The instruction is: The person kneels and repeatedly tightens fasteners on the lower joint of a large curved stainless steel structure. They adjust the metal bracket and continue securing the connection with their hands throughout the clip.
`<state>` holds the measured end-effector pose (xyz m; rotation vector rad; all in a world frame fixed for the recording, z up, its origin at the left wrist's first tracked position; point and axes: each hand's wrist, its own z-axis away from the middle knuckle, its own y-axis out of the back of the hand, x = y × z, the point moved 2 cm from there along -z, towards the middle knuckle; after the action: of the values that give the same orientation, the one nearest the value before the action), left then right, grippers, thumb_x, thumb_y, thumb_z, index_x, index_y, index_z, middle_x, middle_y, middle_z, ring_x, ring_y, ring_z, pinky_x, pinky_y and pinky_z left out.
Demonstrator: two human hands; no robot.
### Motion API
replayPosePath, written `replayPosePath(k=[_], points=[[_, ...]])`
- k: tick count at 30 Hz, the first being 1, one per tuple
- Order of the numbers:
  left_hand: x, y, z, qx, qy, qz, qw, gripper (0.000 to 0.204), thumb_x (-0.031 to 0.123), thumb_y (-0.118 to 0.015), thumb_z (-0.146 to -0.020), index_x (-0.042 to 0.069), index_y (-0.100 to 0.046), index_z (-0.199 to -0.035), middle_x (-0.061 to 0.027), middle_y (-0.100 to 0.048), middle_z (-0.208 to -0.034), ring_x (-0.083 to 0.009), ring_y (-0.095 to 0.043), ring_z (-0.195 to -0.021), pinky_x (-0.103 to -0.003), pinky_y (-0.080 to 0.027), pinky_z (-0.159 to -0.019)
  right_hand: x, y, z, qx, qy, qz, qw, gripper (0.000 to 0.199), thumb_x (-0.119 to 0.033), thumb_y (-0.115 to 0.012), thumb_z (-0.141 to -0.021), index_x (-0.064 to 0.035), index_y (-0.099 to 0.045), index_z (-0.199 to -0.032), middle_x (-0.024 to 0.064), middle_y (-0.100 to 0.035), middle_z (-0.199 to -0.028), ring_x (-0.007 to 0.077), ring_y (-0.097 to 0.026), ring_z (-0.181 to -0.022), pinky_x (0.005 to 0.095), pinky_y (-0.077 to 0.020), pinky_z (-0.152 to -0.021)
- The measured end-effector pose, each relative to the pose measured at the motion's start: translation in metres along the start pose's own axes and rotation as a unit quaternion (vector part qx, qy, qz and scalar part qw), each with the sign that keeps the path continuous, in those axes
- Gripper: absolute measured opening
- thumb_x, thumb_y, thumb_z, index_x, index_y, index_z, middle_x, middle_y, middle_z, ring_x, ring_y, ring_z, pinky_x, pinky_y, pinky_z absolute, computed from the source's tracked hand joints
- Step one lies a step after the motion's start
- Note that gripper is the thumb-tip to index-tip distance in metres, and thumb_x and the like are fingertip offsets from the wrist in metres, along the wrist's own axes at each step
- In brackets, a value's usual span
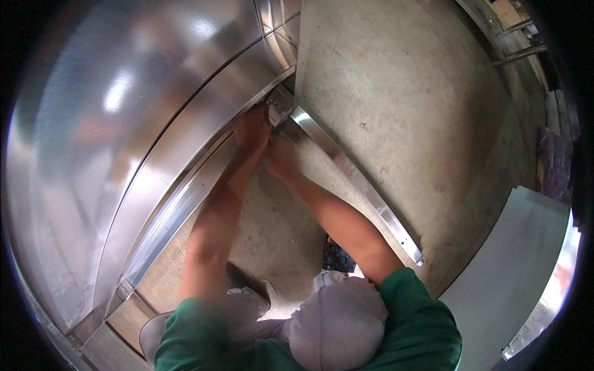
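Observation:
Both my arms reach forward to the lower far corner of a large shiny stainless-steel unit (154, 99) on the left. My left hand (250, 128) is under its bottom edge, close to a shadowed metal corner piece (280, 102). Just right of it and a little nearer, my right hand (281, 156) is at the same corner. The fingers of both hands are hidden by shadow and by the hands themselves, so what they touch or hold does not show. From beside that corner a long narrow steel bar (356, 179) runs over the floor toward the near right.
A steel rail (179, 204) runs along the unit's base, left of my left forearm. At the right stands a pale grey panel (510, 247). Metal bars (520, 54) jut in at the far right. My bent knees are close below my arms on the concrete floor (396, 80).

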<state>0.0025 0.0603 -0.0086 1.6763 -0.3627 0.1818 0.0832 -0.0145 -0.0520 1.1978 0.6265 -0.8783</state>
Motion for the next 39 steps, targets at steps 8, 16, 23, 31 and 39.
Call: replayPosePath(k=[8, 16, 23, 31, 39], points=[[0.004, 0.005, -0.004, -0.043, -0.044, -0.028, 0.998, 0.019, 0.017, -0.052, -0.094, 0.007, -0.066, -0.101, -0.0204, -0.07, -0.099, -0.0413, -0.069, -0.095, -0.053, -0.057, -0.077, 0.018, -0.044, -0.014, 0.044, -0.1, -0.198, 0.974, 0.039, -0.033, -0.067, -0.092, 0.0032, -0.067, -0.105, 0.0202, -0.072, -0.09, 0.0323, -0.073, -0.086, 0.0413, -0.0541, -0.068], [-0.008, -0.003, -0.022, -0.048, -0.154, -0.024, 0.987, 0.028, 0.009, -0.056, -0.09, 0.005, -0.068, -0.115, -0.0219, -0.069, -0.103, -0.0386, -0.071, -0.09, -0.052, -0.059, -0.079, -0.024, -0.026, 0.0, -0.129, -0.02, -0.097, 0.987, 0.038, -0.032, -0.063, -0.093, 0.0026, -0.067, -0.109, 0.025, -0.071, -0.101, 0.0416, -0.069, -0.097, 0.0504, -0.0546, -0.083], [-0.002, 0.011, -0.01, -0.003, -0.133, -0.051, 0.99, 0.031, 0.007, -0.059, -0.086, 0.008, -0.07, -0.115, -0.0205, -0.07, -0.107, -0.0392, -0.07, -0.096, -0.054, -0.058, -0.081, -0.026, -0.025, -0.005, -0.012, 0.026, -0.236, 0.971, 0.037, -0.03, -0.075, -0.089, 0.0004, -0.065, -0.107, 0.008, -0.067, -0.077, 0.0196, -0.066, -0.064, 0.0353, -0.0531, -0.055], [0.0, -0.003, -0.023, -0.014, -0.077, -0.044, 0.996, 0.018, 0.008, -0.061, -0.084, 0.0, -0.073, -0.094, -0.0251, -0.071, -0.09, -0.0413, -0.072, -0.086, -0.052, -0.058, -0.077, -0.017, -0.051, -0.017, -0.127, -0.043, -0.531, 0.836, 0.057, -0.025, -0.079, -0.087, -0.0059, -0.052, -0.133, 0.0107, -0.062, -0.121, 0.0287, -0.062, -0.107, 0.0456, -0.051, -0.086], [0.009, -0.008, -0.026, -0.011, -0.029, -0.026, 0.999, 0.029, 0.02, -0.053, -0.097, 0.0, -0.074, -0.095, -0.0237, -0.072, -0.089, -0.0411, -0.07, -0.088, -0.051, -0.055, -0.083, -0.028, 0.004, -0.008, -0.016, -0.066, -0.161, 0.985, 0.041, -0.026, -0.071, -0.088, -0.0016, -0.063, -0.121, 0.0196, -0.067, -0.113, 0.0348, -0.065, -0.106, 0.0452, -0.0513, -0.088]])
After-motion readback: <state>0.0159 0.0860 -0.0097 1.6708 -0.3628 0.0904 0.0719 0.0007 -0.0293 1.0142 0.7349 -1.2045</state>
